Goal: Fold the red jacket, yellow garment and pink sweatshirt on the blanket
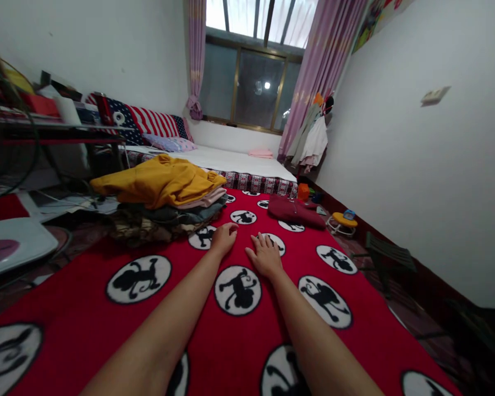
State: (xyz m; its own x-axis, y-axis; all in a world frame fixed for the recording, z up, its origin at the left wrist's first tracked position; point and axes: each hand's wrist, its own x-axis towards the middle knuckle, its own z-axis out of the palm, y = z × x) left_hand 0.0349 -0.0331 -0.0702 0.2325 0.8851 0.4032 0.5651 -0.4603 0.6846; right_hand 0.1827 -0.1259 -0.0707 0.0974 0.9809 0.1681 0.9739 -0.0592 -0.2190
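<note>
A red blanket with black monkey figures in white circles spreads out below both my hands. My left hand rests on it with loosely curled fingers, holding nothing I can see. Beside it, my right hand lies palm down, fingers spread, touching the blanket. Left of my left hand is a stack of clothes: a mustard-yellow garment on top, then a pale pink one, dark grey ones and a brown ruffled one. A folded maroon garment lies farther off to the right.
Behind the blanket stands a bed with a white sheet and a lilac pillow. A cluttered table is at the left, near a white tray-like seat. On the right are a yellow stool and a dark folding stool.
</note>
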